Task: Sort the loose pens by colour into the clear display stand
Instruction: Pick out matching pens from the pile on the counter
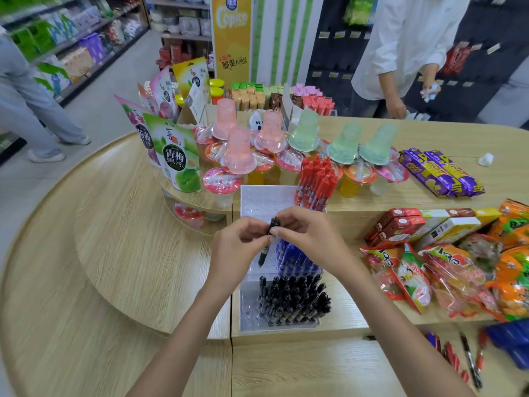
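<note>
Fingers [253, 226] of both hands pinching one black pen [264, 252] above the clear display stand [259, 200].
Left hand [240, 243] and right hand [305, 234] meet at the pen's upper end, with fingertips curled round it. The barrel hangs down and to the left below the fingers, its tip over the stand's middle tier. Just under the fingers stand blue pens [294, 259]. Nearer the person than the fingers, black pens [292, 302] fill the front tier. Beyond the fingers and slightly right, red pens [316, 181] stand in the back tier. Loose pens [469, 359] lie on the surface [286, 365] well to the right of the fingers, below snack packets [458, 267].
</note>
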